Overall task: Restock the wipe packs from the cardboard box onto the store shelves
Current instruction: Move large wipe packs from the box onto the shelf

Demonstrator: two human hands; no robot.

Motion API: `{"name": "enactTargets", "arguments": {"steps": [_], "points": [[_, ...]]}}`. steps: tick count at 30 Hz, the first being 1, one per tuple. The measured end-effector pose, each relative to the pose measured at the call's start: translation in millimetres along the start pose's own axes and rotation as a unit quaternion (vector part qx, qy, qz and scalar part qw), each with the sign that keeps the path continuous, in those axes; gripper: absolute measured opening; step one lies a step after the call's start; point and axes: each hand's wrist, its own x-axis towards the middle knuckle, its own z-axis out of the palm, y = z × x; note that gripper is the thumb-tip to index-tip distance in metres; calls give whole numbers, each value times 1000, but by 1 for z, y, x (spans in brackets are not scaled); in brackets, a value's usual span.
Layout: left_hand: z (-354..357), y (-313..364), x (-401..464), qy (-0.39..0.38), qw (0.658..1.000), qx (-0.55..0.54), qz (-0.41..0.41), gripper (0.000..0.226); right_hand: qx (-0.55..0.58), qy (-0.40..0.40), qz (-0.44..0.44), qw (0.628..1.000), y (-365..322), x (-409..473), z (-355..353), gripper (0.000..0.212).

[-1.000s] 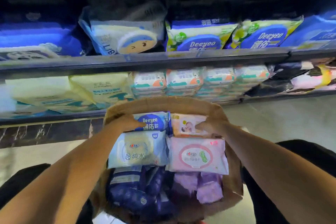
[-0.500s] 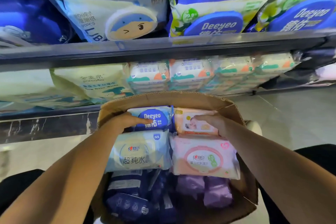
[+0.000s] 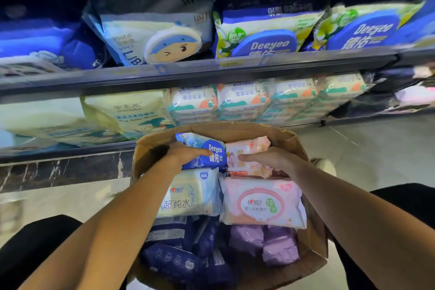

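Both hands reach into the cardboard box (image 3: 237, 130): the left hand (image 3: 186, 153) grips the blue Deeyeo pack (image 3: 213, 153), tilted up at the far end, while the right hand (image 3: 270, 160) lies flat, fingers loose, on the small pink pack (image 3: 247, 148) beside it. Nearer sit a pale blue pack (image 3: 190, 198), a large pink pack (image 3: 261, 203), navy packs (image 3: 176, 259) and purple packs (image 3: 266, 242). Beyond the box, the shelves (image 3: 188, 72) hold more wipes.

Pale floor (image 3: 367, 148), cardboard box (image 3: 237, 128), shelves (image 3: 188, 73) bearing wipe packs (image 3: 263, 33)
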Motion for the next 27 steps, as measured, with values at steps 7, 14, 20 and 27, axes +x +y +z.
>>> {"name": "enactTargets", "arguments": {"steps": [7,14,20,27], "points": [[3,1,0,12,999,38,13,123,84,105,-25,991,-1,11,16,118],[-3,12,-34,37,994,96,22,104,-26,151,-51,987,-8,-16,15,121],[-30,20,-71,43,992,97,71,116,-42,179,-96,978,-1,-69,-3,122],[-62,35,-161,80,978,48,185,55,5,204,-195,959,14,-147,-36,89]]}}
